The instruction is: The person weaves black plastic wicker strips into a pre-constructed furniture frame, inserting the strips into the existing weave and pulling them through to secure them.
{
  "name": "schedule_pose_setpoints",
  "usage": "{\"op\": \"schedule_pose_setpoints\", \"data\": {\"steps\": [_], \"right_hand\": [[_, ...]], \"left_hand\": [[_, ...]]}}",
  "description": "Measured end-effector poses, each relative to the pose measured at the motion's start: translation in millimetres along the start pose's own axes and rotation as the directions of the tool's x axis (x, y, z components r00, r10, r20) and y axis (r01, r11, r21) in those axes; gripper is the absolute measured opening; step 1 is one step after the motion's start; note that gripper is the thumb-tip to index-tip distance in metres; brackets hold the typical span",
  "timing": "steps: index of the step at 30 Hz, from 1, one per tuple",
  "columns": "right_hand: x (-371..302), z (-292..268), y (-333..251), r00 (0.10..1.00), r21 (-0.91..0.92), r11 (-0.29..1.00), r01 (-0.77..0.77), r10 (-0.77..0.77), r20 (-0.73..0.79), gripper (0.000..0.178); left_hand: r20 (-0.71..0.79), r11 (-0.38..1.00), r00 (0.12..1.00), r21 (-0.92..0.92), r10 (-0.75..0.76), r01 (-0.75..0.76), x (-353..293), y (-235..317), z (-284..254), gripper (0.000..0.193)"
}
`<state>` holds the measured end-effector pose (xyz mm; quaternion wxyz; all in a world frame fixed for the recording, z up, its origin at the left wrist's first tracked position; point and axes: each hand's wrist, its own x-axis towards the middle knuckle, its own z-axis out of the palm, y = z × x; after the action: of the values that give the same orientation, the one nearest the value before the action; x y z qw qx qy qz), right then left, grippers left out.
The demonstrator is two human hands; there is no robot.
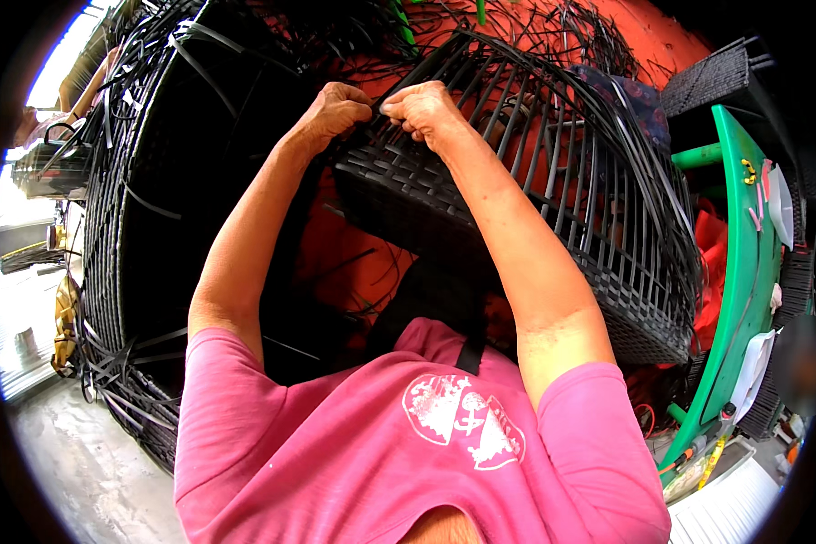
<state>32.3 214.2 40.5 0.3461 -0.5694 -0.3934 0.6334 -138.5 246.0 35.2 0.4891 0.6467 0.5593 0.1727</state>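
L hand: your left hand [334,112] is up at the top-centre of the view, arm stretched nearly straight away from you, knuckles up, wrist bent slightly in. Fingers curled tight together, pinching a thin black strip [383,94] at the basket's edge.
R hand: your right hand [423,109] sits just beside the left, almost touching it, forearm running down-right to your shoulder. Fingers folded shut into a fist, clamped on the same strip where it meets the weave.
Basket: half-woven black basket [535,190] lies tilted on its side in front of you, woven base end toward your hands, bare upright ribs fanning away to the right. Both hands work at its near upper corner.
Left of you: big dark woven frame [145,208] w/ loose black strips hanging off it, standing close beside your left arm.
Right of you: green plastic table [743,263], seen edge-on, just past the basket.
Floor: orange-red floor [344,254] under the basket, w/ loose strips scattered beyond it.
Shirt: pink shirt [354,453] fills the lower frame.
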Motion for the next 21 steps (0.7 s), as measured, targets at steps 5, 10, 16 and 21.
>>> {"op": "schedule_pose_setpoints", "data": {"steps": [5, 10, 16, 21], "right_hand": [[6, 10, 11, 0.995, -0.229, 0.973, -0.013, -0.010, -0.101, 0.006], [66, 2, 60, 0.615, -0.816, 0.308, 0.489, -0.785, 0.072, 0.018], [23, 17, 43, 0.935, -0.339, 0.895, 0.290, -0.341, -0.099, 0.012], [-37, 6, 33, 0.620, -0.656, 0.451, 0.605, -0.784, 0.032, 0.025]], "left_hand": [[-0.007, 0.997, 0.999, -0.068, -0.038, 0.038, -1, -7, -3, 0.019], [-0.038, 0.981, 0.986, 0.112, 0.164, -0.159, -3, 13, 12, 0.019], [0.081, 0.998, 0.995, -0.042, 0.057, -0.053, -10, -11, -1, 0.013], [0.186, 0.596, 0.961, 0.755, 0.205, -0.273, 18, -8, -26, 0.017]]}}
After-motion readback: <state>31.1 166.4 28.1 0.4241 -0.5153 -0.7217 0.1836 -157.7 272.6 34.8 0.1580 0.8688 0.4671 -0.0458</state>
